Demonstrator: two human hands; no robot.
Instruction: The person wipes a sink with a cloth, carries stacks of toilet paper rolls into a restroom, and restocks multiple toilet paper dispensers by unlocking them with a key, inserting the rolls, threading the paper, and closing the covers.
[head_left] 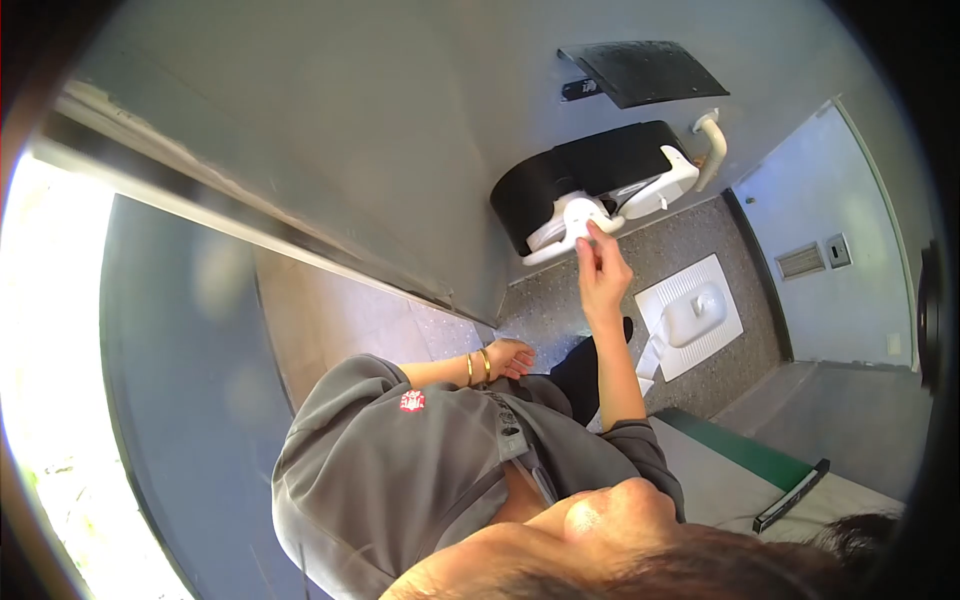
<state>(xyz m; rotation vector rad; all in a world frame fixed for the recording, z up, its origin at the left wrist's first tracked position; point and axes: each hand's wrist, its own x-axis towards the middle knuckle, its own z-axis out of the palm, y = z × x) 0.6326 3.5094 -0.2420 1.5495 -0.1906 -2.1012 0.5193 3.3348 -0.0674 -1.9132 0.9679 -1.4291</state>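
A black paper dispenser point(580, 165) is fixed to the grey wall, with white plastic parts showing along its lower side. My right hand point(605, 278) reaches up to it, thumb and fingertips pinched at a rounded white dispenser part point(582, 214). Behind that part, a pale round piece, possibly a paper roll, is partly hidden. A second white flap point(660, 193) hangs out at the dispenser's right end. Near my waist, my left hand point(510, 358) hangs with loosely bent fingers and nothing visible in it. Two gold bangles point(478, 368) circle that wrist.
Above the dispenser is a dark shelf point(650, 72), and beside it a white grab bar point(711, 150). A white squat toilet point(692, 315) is set in the speckled floor. Grey partitions point(190, 400) stand to the left, and a green-and-white panel point(735, 450) lies at right.
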